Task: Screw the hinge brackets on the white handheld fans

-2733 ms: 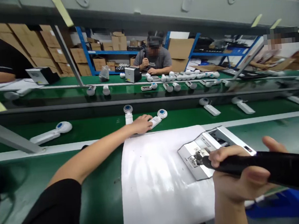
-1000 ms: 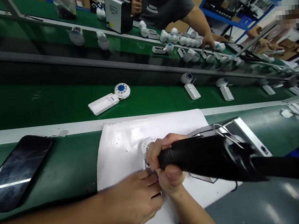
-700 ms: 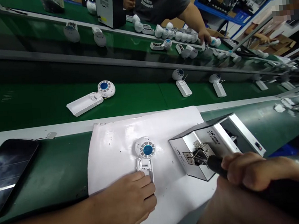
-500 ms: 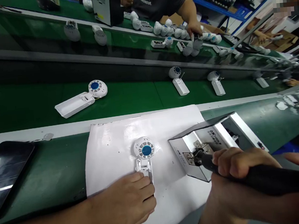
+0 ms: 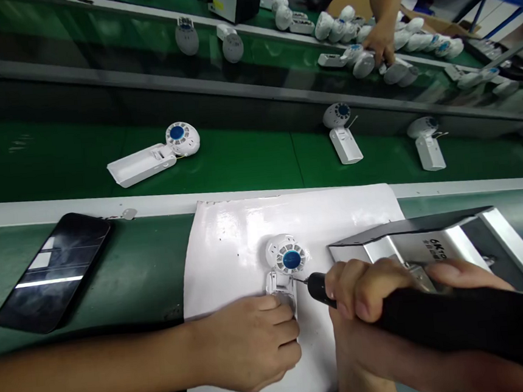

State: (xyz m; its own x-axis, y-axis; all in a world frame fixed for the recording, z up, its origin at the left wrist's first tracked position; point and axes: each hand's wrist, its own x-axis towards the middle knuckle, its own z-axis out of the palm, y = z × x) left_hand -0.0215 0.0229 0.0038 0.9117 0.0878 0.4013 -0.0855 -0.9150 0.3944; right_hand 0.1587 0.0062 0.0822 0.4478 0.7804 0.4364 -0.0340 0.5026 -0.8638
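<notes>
A white handheld fan (image 5: 284, 255) with a blue centre lies on a white sheet (image 5: 229, 247). My left hand (image 5: 260, 342) is closed around its handle part, which it largely hides. My right hand (image 5: 375, 290) grips a black electric screwdriver (image 5: 322, 288). The thin bit of the screwdriver points left and reaches the right side of the fan's neck; whether it touches a screw cannot be made out. Behind the right hand stands a silver screw feeder box (image 5: 393, 239), partly covered by the fingers.
A black phone (image 5: 55, 272) lies at the left. On the green conveyor (image 5: 239, 155) beyond the white edge are several fans, one at the left (image 5: 142, 164). Across the line, a person's hand (image 5: 380, 42) reaches among more fans.
My right hand has brought the screwdriver from the silver box to the fan's neck. My left hand still holds the fan. The view has shifted, and the person's hand across the line has moved.
</notes>
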